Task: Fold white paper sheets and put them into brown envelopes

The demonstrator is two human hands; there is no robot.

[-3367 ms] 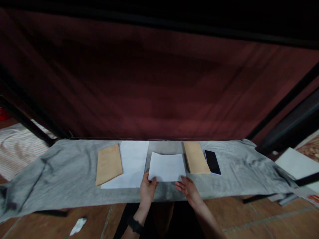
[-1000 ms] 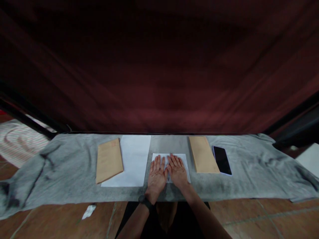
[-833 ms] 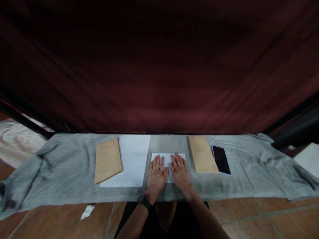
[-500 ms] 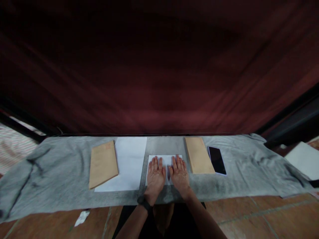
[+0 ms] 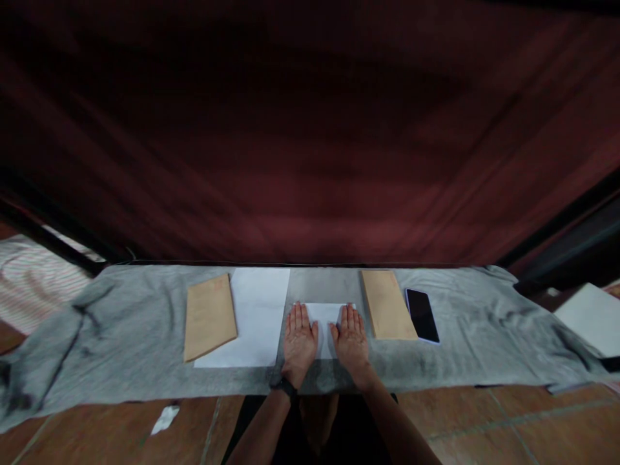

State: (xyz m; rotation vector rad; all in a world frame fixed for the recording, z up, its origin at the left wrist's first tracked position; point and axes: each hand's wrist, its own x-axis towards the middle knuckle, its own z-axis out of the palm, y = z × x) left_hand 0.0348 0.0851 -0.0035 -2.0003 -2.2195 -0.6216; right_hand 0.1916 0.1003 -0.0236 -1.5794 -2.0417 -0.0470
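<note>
A small folded white paper (image 5: 324, 316) lies on the grey cloth (image 5: 121, 355) in front of me. My left hand (image 5: 299, 339) rests flat on its left part, fingers stretched out and pointing away from me. My right hand (image 5: 352, 339) lies flat on its right part in the same way. A strip of the paper shows between the two hands. A dark band sits on my left wrist.
A large white sheet (image 5: 252, 316) lies to the left with a brown envelope (image 5: 209, 315) overlapping its left edge. Another brown envelope (image 5: 386, 312) and a black phone (image 5: 422, 314) lie to the right. A dark red curtain hangs behind. A paper scrap (image 5: 165, 419) is on the floor.
The white paper became smaller, folded from the earliest frame. Both hands went from holding its near edge to pressing flat on it, then slid slightly apart.
</note>
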